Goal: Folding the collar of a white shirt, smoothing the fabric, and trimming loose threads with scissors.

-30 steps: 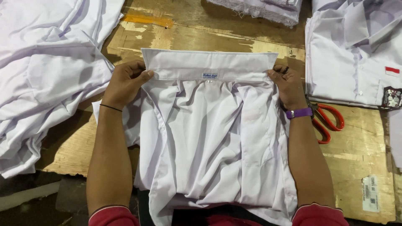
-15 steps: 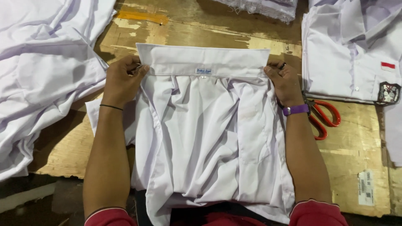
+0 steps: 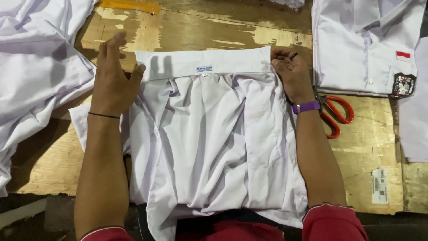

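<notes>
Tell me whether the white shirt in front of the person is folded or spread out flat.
Partly folded: the white shirt lies back up, its sides turned in over the middle, and its collar lies flat along the top.

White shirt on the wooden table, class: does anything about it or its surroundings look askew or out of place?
The white shirt lies rumpled, its back panel bunched in folds below the straight collar. Red-handled scissors sit partly under the right hand's wrist. The left hand is lifted open.
</notes>
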